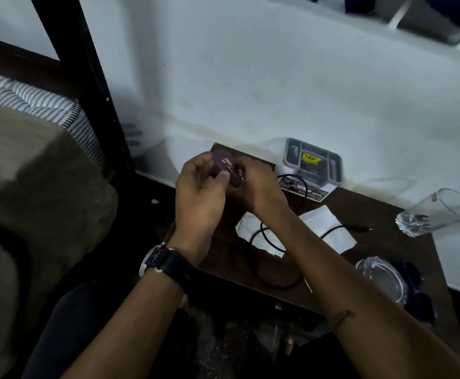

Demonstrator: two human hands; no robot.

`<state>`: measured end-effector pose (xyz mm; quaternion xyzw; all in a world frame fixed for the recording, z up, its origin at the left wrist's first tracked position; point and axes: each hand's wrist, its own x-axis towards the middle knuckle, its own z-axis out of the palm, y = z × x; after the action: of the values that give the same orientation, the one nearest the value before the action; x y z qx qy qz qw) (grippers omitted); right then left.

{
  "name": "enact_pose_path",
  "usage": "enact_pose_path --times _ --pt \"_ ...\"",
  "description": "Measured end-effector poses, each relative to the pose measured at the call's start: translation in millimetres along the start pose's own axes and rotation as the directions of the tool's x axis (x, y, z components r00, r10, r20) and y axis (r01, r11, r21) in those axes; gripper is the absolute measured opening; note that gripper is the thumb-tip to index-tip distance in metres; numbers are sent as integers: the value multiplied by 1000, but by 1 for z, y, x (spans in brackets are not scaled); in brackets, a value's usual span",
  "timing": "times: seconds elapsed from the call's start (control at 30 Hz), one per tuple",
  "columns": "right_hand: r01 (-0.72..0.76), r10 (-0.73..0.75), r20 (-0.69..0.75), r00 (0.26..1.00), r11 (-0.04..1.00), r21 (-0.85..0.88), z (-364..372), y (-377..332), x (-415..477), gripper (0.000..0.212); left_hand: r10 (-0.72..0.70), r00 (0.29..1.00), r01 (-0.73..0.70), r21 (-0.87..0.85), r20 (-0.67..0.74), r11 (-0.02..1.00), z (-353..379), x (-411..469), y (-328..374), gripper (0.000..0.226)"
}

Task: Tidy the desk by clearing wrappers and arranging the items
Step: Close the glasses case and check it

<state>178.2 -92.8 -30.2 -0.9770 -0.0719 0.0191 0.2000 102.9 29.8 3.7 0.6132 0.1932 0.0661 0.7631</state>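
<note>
Partly behind hands (198,190) (261,187), purple wrapper (226,166), print unreadable.

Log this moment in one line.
left hand and right hand | both grip dark purple printed wrapper | above brown wooden desk

Far left, a striped mattress (32,101), partly under an olive blanket (32,201) bunched in front. Just beside it, a black bed-frame post (92,77), slanting up past the top edge. Behind, a white wall (250,77) with a yellowish stain line (193,126) low down. Below, dark floor (141,228) with one small pale scrap (155,201).
</note>
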Motion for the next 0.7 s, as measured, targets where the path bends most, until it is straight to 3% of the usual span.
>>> enact_pose_path --times 0.13,0.23,0.33,0.43,0.6,0.7 --pt "37 16 -153 988 941 335 -45 4 -34 57 -93 995 95 -69 37 993 4 -5 0 59" --pt "21 37 -116 993 884 466 -80 22 -66 49 -141 971 154 -55 193 987 14 -12 -1 78" --pt "36 8 -76 997 824 566 -99 47 -94 45 -129 911 145 -12 392 989 30 -22 -6 74" --pt "62 -3 -103 995 817 574 -104 70 -118 45 -117 868 141 -13 483 990 49 -34 -12 72" --pt "132 -26 -222 975 868 479 -105 91 -137 40 -120 872 182 -87 474 980 76 -41 -19 73" --pt "175 -84 -290 953 937 304 -108 97 -146 31 -110 868 147 -39 484 988 87 -43 -24 76"
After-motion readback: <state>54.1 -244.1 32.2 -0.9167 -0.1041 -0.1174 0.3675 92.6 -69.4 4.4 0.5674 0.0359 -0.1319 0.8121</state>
